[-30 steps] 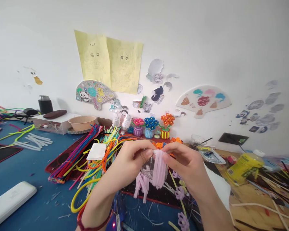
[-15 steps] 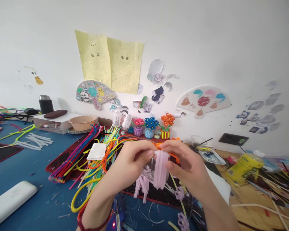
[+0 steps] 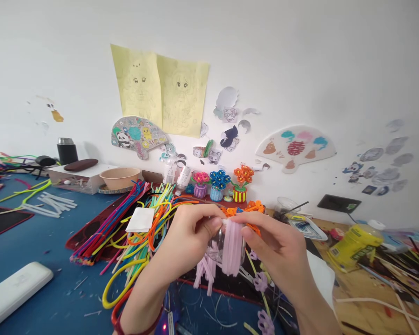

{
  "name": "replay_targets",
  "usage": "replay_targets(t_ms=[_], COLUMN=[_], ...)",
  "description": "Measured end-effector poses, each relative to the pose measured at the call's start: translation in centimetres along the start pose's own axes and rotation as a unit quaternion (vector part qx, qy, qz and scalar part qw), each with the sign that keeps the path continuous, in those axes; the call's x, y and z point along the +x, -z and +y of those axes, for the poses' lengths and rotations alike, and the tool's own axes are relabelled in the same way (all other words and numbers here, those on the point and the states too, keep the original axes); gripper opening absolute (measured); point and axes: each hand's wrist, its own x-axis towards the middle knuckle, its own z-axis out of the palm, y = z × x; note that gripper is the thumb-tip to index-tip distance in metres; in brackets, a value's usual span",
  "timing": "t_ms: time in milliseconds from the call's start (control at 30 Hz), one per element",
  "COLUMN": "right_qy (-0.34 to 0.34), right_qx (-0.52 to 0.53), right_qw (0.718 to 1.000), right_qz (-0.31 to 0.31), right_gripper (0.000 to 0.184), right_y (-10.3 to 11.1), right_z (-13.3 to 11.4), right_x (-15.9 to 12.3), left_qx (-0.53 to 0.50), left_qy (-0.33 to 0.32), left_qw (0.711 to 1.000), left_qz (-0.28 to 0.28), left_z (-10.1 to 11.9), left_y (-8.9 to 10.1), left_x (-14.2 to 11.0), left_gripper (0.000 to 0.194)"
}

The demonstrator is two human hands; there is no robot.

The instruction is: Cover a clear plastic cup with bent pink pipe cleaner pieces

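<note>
My left hand (image 3: pixel 185 237) grips the side of a small clear plastic jar (image 3: pixel 216 249), which is partly hidden by my fingers. My right hand (image 3: pixel 274 242) presses a band of pale pink pipe cleaners (image 3: pixel 232 249) against the jar's front. Further pale pink strands (image 3: pixel 204 274) hang below the jar. Just behind my right fingers lies a tangle of orange pipe cleaners (image 3: pixel 246 209).
A heap of multicoloured pipe cleaners (image 3: pixel 125 232) and a white card (image 3: pixel 139 219) lie left of my hands on a blue table. Lilac pipe-cleaner flowers (image 3: pixel 261 281) lie below my right hand. Potted pipe-cleaner flowers (image 3: pixel 223 184) stand against the wall.
The pink band has shifted slightly right across the jar since the oldest frame. My right fingers have moved with it, and the view has drifted a little.
</note>
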Motion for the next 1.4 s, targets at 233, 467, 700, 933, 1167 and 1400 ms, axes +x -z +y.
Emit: replay_targets(t_ms=[233,467,700,933,1167,1400], right_qy=[0.037,0.021,0.042,0.015,0.008,0.034], right_qx=[-0.017,-0.03,-0.05,-0.053,-0.027,-0.061], right_qw=[0.999,0.999,0.998,0.998,0.999,0.998], right_qz=[-0.018,-0.009,-0.006,-0.011,-0.038,-0.009], right_gripper=[0.015,0.02,0.018,0.024,0.027,0.021], right_y=[0.27,0.05,0.18,-0.01,-0.2,-0.47], right_z=[-0.33,-0.1,-0.5,-0.28,-0.61,-0.28], right_x=[-0.17,-0.14,-0.07,-0.23,-0.2,-0.03], left_qx=[0.004,0.065,0.048,0.103,0.125,0.142], left_qy=[-0.01,-0.026,-0.027,-0.05,-0.06,-0.063], left_qw=[0.999,0.996,0.997,0.991,0.987,0.983], left_qz=[0.05,0.047,0.055,0.072,0.087,0.095], left_z=[0.03,0.35,0.21,0.41,0.59,0.59], left_y=[-0.63,-0.48,-0.79,-0.78,-0.7,-0.58], left_x=[0.08,-0.06,-0.01,-0.11,-0.06,-0.27], left_gripper=[0.02,0.022,0.022,0.02,0.021,0.021])
